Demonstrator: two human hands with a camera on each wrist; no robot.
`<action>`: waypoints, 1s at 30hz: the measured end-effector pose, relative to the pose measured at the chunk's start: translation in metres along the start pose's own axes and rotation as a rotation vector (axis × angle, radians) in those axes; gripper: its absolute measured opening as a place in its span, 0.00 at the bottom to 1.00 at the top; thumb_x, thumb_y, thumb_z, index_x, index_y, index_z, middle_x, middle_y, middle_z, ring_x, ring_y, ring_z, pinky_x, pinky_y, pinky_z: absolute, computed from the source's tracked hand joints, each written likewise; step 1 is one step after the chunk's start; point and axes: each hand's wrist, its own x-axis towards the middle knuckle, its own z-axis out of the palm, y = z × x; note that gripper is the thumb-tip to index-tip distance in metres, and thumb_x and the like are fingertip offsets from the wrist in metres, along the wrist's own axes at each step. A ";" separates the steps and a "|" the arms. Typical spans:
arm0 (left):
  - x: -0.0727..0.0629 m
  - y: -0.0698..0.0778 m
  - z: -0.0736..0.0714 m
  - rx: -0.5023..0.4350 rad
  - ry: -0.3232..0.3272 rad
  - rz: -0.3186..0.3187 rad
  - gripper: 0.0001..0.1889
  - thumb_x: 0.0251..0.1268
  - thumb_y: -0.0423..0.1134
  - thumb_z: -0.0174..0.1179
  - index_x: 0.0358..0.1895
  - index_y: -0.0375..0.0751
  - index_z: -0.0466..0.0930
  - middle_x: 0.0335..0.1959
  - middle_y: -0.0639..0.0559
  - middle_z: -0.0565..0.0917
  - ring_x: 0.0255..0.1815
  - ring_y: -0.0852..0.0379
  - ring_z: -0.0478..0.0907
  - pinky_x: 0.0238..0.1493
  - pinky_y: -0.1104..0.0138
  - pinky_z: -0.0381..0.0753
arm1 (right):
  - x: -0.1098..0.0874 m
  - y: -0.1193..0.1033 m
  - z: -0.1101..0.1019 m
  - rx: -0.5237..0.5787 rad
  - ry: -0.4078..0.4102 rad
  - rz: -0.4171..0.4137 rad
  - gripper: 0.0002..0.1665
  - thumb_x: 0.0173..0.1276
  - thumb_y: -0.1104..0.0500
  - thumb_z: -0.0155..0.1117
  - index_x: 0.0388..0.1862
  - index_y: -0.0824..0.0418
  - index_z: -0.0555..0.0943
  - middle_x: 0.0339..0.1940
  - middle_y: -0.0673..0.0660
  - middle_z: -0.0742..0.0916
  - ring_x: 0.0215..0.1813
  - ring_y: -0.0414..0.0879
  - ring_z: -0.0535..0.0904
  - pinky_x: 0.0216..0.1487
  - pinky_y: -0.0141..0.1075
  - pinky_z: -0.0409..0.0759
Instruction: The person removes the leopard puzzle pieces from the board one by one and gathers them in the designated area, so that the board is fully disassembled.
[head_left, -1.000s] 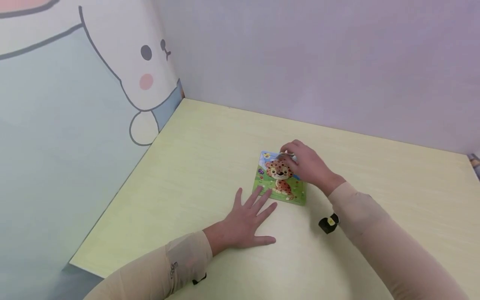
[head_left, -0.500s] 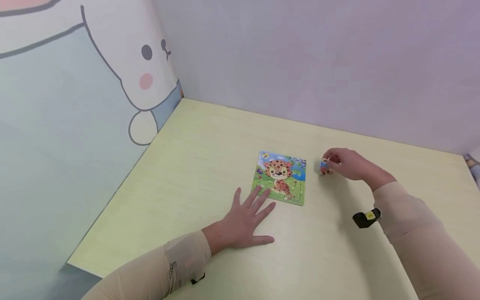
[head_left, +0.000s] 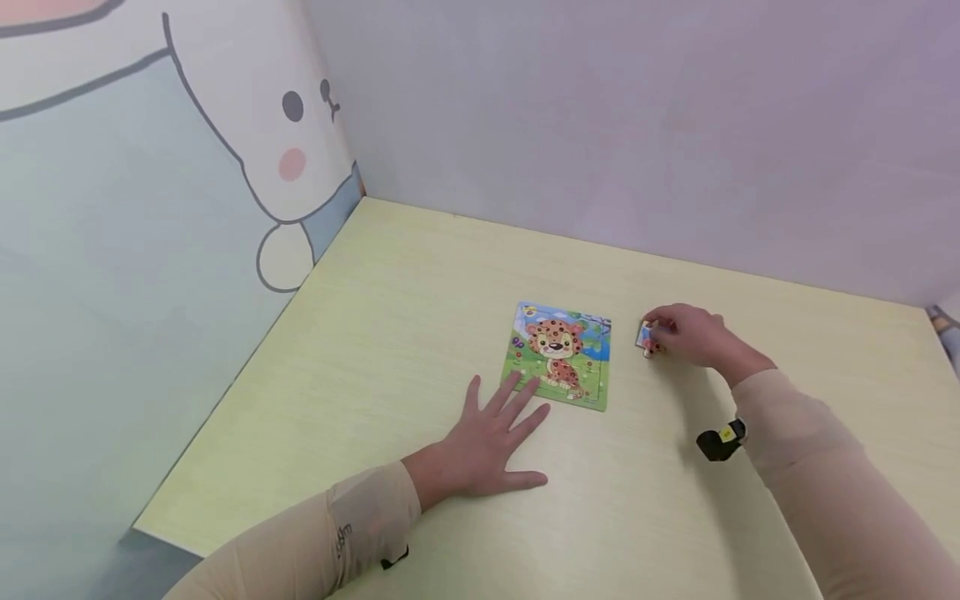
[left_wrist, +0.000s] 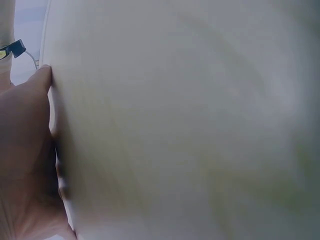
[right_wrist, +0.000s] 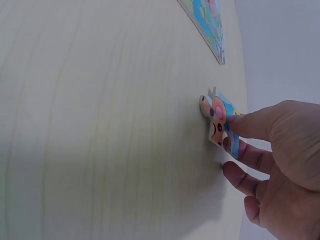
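A square leopard puzzle board (head_left: pixel 592 367) lies on the pale table, green at the bottom and blue at the top. My left hand (head_left: pixel 483 450) is flat with fingers spread, two fingertips on the board's lower left edge. To the right of the board, my right hand (head_left: pixel 686 333) pinches a jigsaw puzzle piece (right_wrist: pixel 218 117) between thumb and fingers, low over the table. Blue and spotted orange print shows on the piece, with a rounded knob at its side. In the right wrist view, a corner of the board shows at the top. The left wrist view shows mostly tabletop beside the hand.
The pale wood table (head_left: pixel 360 358) meets a lilac wall panel (head_left: pixel 600 125) at the back. On the left stands a panel (head_left: pixel 150 250) with a cartoon character. Black cameras sit on both wrists, the right camera (head_left: pixel 722 440) hanging below the sleeve.
My right hand has moved from the board's top edge to the right with the puzzle piece, then lowered slightly toward the table. The left hand has stayed in place.
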 end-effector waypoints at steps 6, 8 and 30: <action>0.000 0.000 0.000 -0.001 -0.001 -0.004 0.47 0.71 0.77 0.43 0.87 0.59 0.48 0.90 0.50 0.38 0.90 0.42 0.34 0.78 0.28 0.47 | 0.003 -0.003 0.006 -0.044 0.043 0.014 0.20 0.78 0.59 0.57 0.65 0.62 0.81 0.55 0.71 0.84 0.52 0.65 0.79 0.49 0.60 0.64; 0.000 0.000 0.000 -0.004 -0.002 -0.003 0.47 0.71 0.77 0.43 0.87 0.59 0.48 0.90 0.50 0.38 0.90 0.42 0.34 0.78 0.28 0.47 | 0.002 -0.004 0.008 -0.054 0.052 0.024 0.20 0.79 0.59 0.57 0.65 0.61 0.81 0.57 0.72 0.82 0.55 0.68 0.79 0.51 0.62 0.64; 0.001 -0.001 -0.006 0.007 0.016 0.010 0.48 0.69 0.78 0.46 0.86 0.59 0.52 0.89 0.49 0.44 0.89 0.41 0.39 0.78 0.28 0.48 | -0.009 -0.026 0.004 -0.056 0.117 -0.019 0.25 0.79 0.58 0.59 0.70 0.66 0.74 0.59 0.71 0.80 0.62 0.70 0.72 0.58 0.66 0.61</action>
